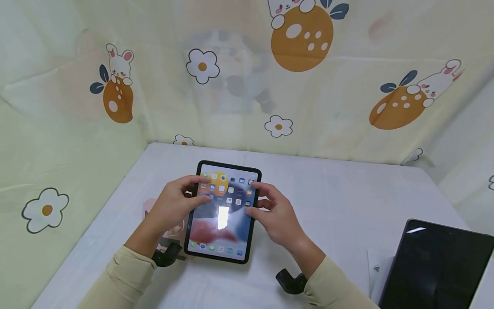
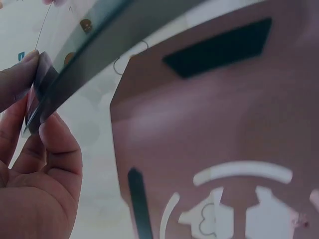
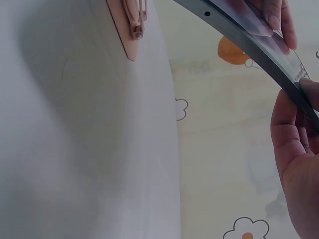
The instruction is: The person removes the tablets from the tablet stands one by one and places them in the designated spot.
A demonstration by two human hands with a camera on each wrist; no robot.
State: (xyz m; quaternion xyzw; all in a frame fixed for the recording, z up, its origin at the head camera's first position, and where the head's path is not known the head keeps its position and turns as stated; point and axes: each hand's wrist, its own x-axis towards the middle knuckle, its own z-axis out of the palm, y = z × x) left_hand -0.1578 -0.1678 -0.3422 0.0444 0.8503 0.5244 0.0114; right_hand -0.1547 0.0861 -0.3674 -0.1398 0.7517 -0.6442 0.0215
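Note:
A tablet (image 1: 220, 210) in a black frame faces up, lit, with app icons over its screen. My left hand (image 1: 175, 201) grips its left edge, thumb and index finger lying over the screen. On the opposite edge my right hand (image 1: 275, 210) grips it in much the same way. The wrist views show the tablet's edge pinched between fingers of the left hand (image 2: 45, 184) and of the right hand (image 3: 299, 174). Partly hidden behind the tablet is a pink plate (image 2: 174, 124) with cut-outs and dark strips; the right wrist view shows a metal hinge on it.
A second tablet (image 1: 436, 266), its screen dark, lies at the right front over something white. White cloth (image 1: 328, 206) covers the table. Patterned curtains (image 1: 231, 94) hang behind and along the sides. A black wrist camera (image 1: 291, 282) sits at the right wrist.

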